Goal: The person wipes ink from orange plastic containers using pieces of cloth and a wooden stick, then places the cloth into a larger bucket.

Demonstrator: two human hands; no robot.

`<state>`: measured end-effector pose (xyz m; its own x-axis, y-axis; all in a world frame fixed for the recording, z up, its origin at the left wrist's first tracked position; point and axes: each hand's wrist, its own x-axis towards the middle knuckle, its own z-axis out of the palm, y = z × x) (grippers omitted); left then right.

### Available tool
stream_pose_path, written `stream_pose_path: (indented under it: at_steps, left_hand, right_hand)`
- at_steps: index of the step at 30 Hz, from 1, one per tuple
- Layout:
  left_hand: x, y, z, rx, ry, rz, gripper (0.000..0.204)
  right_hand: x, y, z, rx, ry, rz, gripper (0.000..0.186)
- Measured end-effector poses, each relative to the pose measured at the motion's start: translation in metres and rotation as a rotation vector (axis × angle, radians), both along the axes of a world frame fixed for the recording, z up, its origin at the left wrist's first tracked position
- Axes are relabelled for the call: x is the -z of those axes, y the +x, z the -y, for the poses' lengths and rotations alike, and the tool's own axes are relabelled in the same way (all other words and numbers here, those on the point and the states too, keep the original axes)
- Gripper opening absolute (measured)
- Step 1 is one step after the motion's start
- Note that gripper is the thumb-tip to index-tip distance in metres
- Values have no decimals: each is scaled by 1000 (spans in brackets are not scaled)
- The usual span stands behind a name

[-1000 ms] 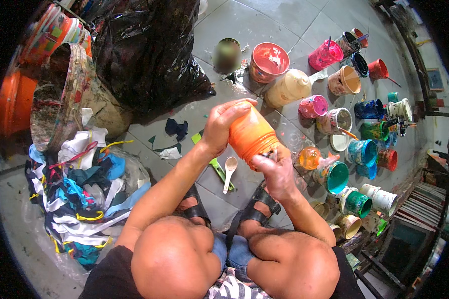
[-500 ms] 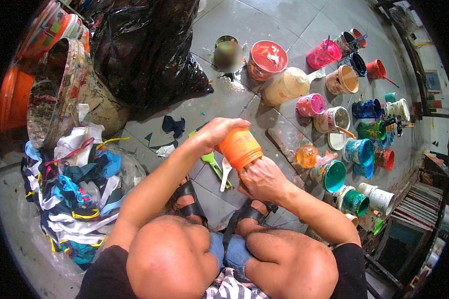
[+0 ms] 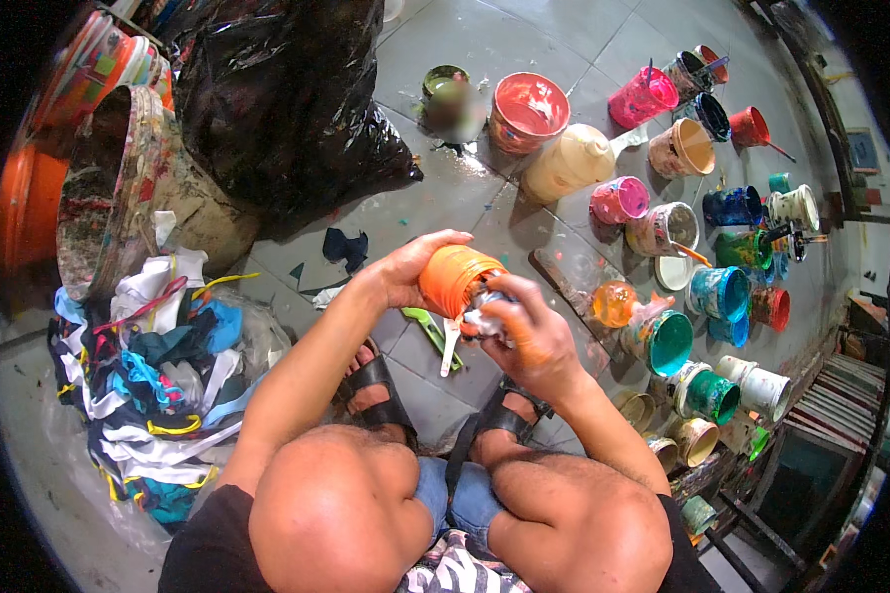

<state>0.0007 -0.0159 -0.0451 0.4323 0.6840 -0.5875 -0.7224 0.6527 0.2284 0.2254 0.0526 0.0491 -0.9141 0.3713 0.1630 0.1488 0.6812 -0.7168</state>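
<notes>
Tilted on its side over the floor, an orange plastic tub rests in my left hand, whose fingers wrap round its far side and base. Its mouth faces my right hand. That hand is closed on a crumpled whitish rag at the rim; orange paint marks its fingers. Below the tub a white plastic spoon and a green-handled tool lie on the tiles between my sandalled feet.
At left, a heap of fabric scraps spills beside a paint-stained bin and a black plastic bag. Several paint pots stand to the right, including a red-rimmed tub, a cream bottle and a teal pot.
My right hand has come out of the tub's mouth, showing the whitish rag in its fingers. The tub has shifted slightly left and its mouth has turned more to the right.
</notes>
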Motion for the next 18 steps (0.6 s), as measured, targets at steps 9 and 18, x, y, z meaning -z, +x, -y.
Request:
stream_pose_path:
  at_steps: [9, 18]
  left_hand:
    - [1, -4, 3, 106, 43, -544, 56]
    - [-12, -3, 5, -175, 322, -631, 73]
  right_hand:
    - [31, -7, 0, -437, 509, 333, 35]
    - [58, -5, -6, -60, 111, 76, 18]
